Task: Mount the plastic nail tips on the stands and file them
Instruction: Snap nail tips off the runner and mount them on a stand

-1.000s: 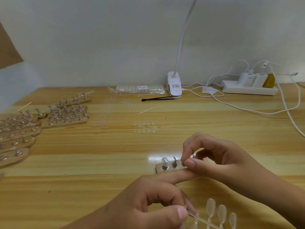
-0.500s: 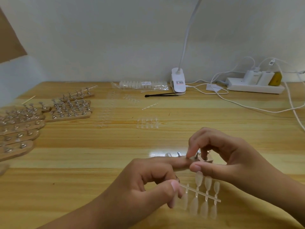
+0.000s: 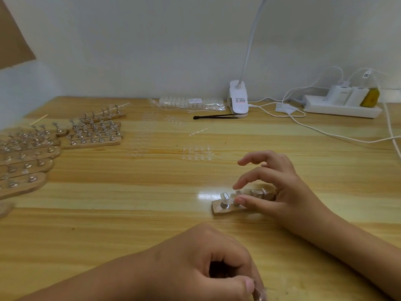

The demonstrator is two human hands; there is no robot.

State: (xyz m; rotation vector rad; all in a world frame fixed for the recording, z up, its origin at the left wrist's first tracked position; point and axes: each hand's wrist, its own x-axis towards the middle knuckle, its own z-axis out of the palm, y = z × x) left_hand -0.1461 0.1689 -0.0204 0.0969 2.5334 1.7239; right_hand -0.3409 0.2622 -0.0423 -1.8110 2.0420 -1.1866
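A small wooden stand (image 3: 218, 209) with metal pegs lies on the table in front of me. A clear nail tip (image 3: 224, 196) sits on its leftmost peg. My right hand (image 3: 280, 187) hovers over the stand's right part with fingers spread and relaxed. Its thumb and index tips lie either side of the second peg (image 3: 238, 194). My left hand (image 3: 217, 268) is low at the frame's bottom, curled, pinching a clear strip of nail tips (image 3: 258, 296) that mostly runs out of view.
Rows of wooden stands (image 3: 91, 135) with mounted tips fill the left side. Loose clear tip strips (image 3: 196, 152) lie mid-table. At the back are a bagged tip pack (image 3: 191, 102), black tweezers (image 3: 214, 116), a lamp clip (image 3: 238, 101), a power strip (image 3: 340, 108) and cables.
My left hand has drawn back from the stand toward me, taking the tip strip with it. My right hand's fingers have spread apart over the stand, and the left pegs now show.
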